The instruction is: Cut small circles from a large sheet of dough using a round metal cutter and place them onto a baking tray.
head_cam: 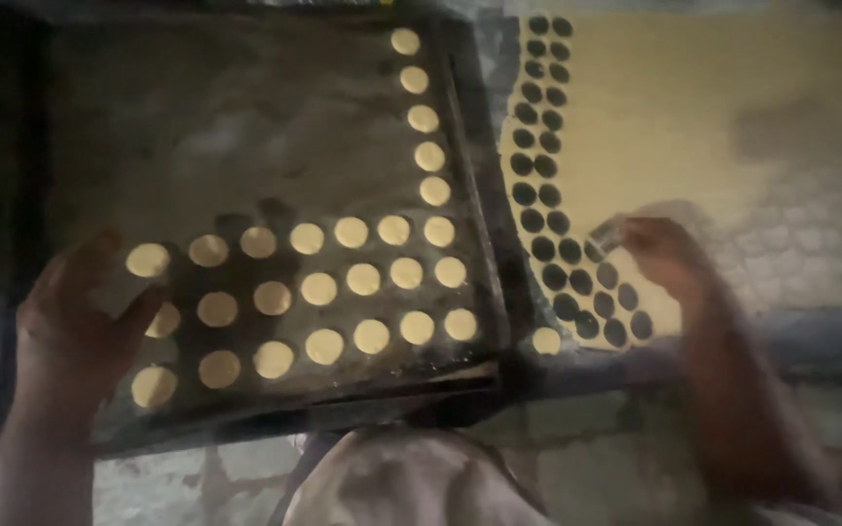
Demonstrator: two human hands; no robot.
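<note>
My left hand (75, 317) lies open over the dough rounds (363, 280) on the dark baking tray (246, 117), right fingers (626, 234) pinching the small cutter (604, 234) on the rolled dough sheet (674, 107); I'd press straight, close to the last hole.

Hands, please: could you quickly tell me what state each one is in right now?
Left hand: open, fingers spread over the dough rounds on the tray.
Right hand: closed on a small cutter above the dough sheet.

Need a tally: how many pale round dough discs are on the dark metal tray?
26 discs: five along right edge, three rows of seven below; left hand may hide some.
</note>
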